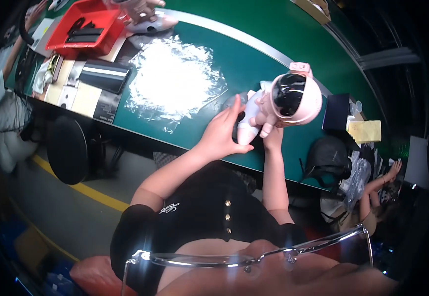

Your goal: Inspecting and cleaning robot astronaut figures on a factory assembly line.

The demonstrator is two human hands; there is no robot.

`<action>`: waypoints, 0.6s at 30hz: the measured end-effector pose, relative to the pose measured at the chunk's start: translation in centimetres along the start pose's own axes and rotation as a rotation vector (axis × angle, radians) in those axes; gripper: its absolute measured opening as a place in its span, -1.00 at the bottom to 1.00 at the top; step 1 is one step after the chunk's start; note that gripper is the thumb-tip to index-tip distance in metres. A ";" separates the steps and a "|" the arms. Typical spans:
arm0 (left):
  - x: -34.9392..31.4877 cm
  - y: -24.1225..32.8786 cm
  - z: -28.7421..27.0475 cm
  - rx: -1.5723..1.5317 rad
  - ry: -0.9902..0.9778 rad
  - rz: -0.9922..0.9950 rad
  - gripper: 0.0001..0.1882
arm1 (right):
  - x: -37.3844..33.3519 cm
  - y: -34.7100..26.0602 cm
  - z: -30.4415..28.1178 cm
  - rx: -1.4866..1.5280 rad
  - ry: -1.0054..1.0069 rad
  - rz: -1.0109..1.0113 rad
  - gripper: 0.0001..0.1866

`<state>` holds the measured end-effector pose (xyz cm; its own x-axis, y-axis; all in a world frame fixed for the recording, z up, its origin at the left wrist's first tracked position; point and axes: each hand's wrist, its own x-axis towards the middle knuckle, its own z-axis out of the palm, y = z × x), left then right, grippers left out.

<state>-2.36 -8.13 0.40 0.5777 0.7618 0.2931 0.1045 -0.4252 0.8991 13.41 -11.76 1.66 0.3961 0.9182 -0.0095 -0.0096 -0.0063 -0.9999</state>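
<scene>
A pink astronaut figure (293,101) with a large round helmet and a glossy black visor is tilted above the near edge of the green table. It is joined to a pale, rounded base with a pink tip. My left hand (220,130) curves round this base, thumb below and fingers stretched up along its far side. Behind the figure, my right hand (273,139) supports it from the right, its fingers mostly hidden. A shiny sheet of clear plastic film (175,81) lies crumpled to the left of my hands.
Farther left stand a red bin (84,29) with black parts and a dark glossy box (104,75). A similar figure (148,19) is at the far edge. At right are a black bag (326,158), yellow paper (364,131) and another person's arm (374,190). A round stool (67,150) stands below the table.
</scene>
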 end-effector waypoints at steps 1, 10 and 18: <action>0.1 0.1 -0.1 0.001 -0.008 -0.003 0.33 | -0.2 0.4 -0.1 0.011 0.001 -0.014 -0.70; -0.8 0.1 -1.0 -0.025 -0.023 0.011 0.21 | -8.6 0.2 -0.3 -0.629 0.166 -0.381 -0.74; -5.8 0.4 -3.0 -0.989 0.067 -0.368 -0.75 | -7.8 -1.7 4.9 -0.554 -0.188 -0.496 -0.63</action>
<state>-8.08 -11.29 0.03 0.5956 0.8009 -0.0609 -0.4593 0.4018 0.7922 5.83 -17.02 3.50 0.0705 0.9171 0.3923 0.6096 0.2717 -0.7447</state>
